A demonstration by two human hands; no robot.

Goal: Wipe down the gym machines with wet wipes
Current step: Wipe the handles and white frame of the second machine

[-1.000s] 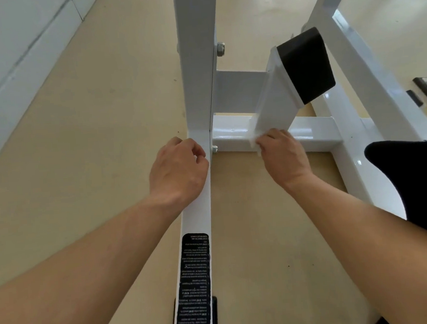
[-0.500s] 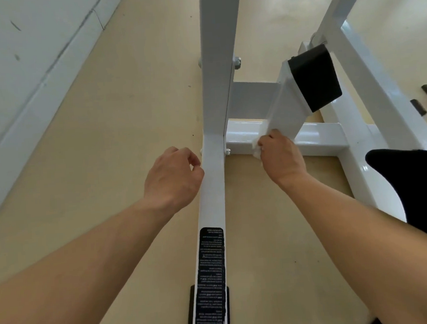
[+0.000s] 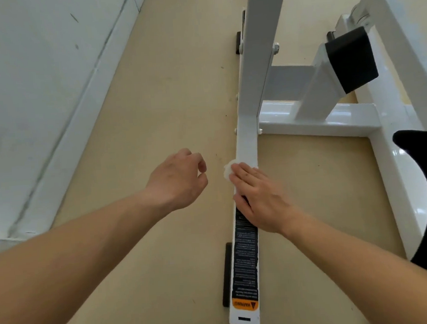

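On the far left runs the wall (image 3: 38, 98), with bare floor between it and the machine. My left hand (image 3: 180, 179) hangs over that floor, just beside the frame, fingers loosely curled round nothing.

Next comes the wet wipe (image 3: 227, 170), a small crumpled white wad on the low base rail (image 3: 246, 144). Only its left edge peeks out. My right hand (image 3: 260, 196) lies flat on top, fingers straight, pressing it to the metal just above the black warning label (image 3: 244, 261). How much wipe sits under the palm I can't tell.

I judge it soft, light and limp, likely to bunch or slip out sideways on glossy paint. Spread fingers over its middle should hold it better than a pinch at the edge. The rail looks stiff and heavy, so it should take firm pressure.
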